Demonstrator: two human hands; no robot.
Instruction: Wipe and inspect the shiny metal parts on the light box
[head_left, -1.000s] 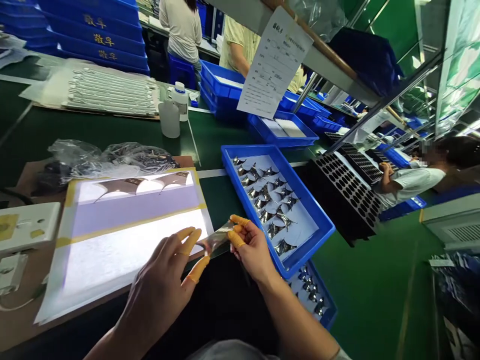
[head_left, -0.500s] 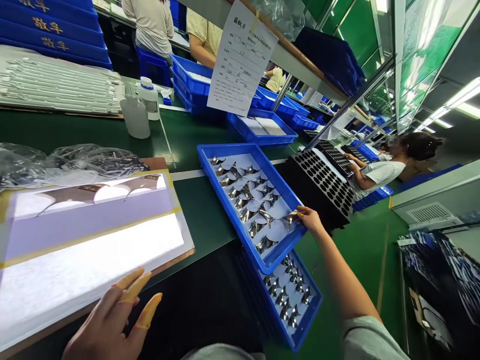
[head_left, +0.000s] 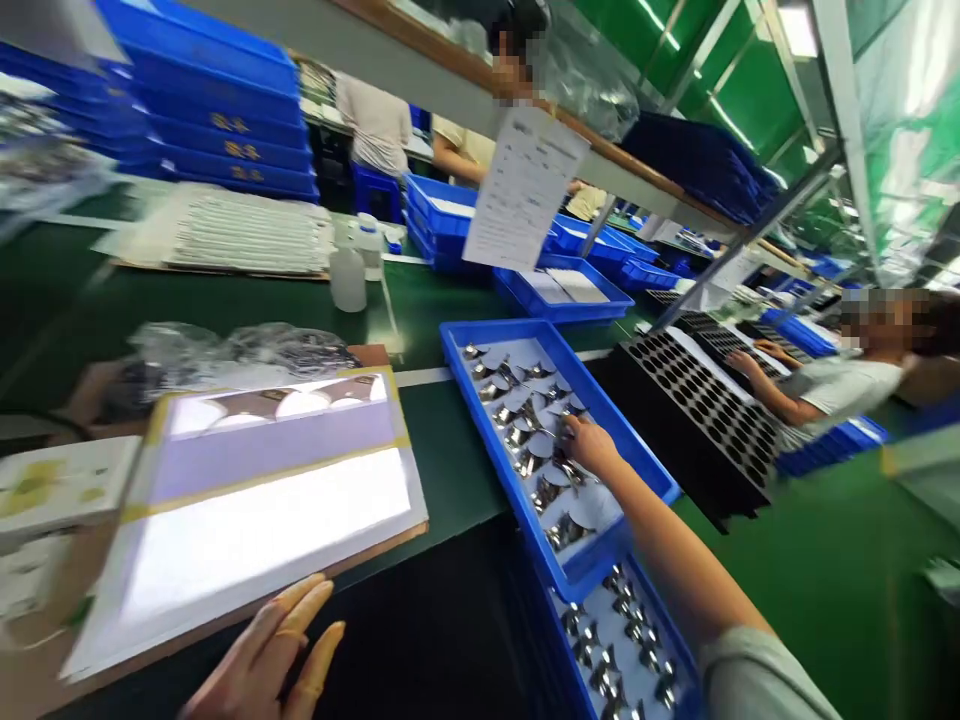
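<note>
Crate stack (head_left: 232, 140): stood at 10 o'clock from the right hand (head_left: 592, 450); yellow characters marked its blue sides, blurred beyond reading.
Hanging sheet (head_left: 525, 190): between 11 and 12 o'clock from that hand, white, with rows of print too soft to read.
Metal pieces (head_left: 566, 530): lay in rows in the blue tray (head_left: 592, 567), shiny and pointed, close around the right fingers, mostly from 6 to 11 o'clock.
Right fingers: bent down among the pieces, tips blurred and partly hidden; whether they gripped one, I could not tell.
Left hand: at 8 o'clock from the right, yellow covers on its fingers (head_left: 306, 608), thumb spread wide from them, nothing held.
Light panel (head_left: 285, 520): glowed on the counter (head_left: 465, 430) at 12 o'clock from the left hand, its near edge just beside the fingertips.
Lower tray (head_left: 670, 624): between 5 and 6 o'clock from the right hand, carrying more such pieces.
</note>
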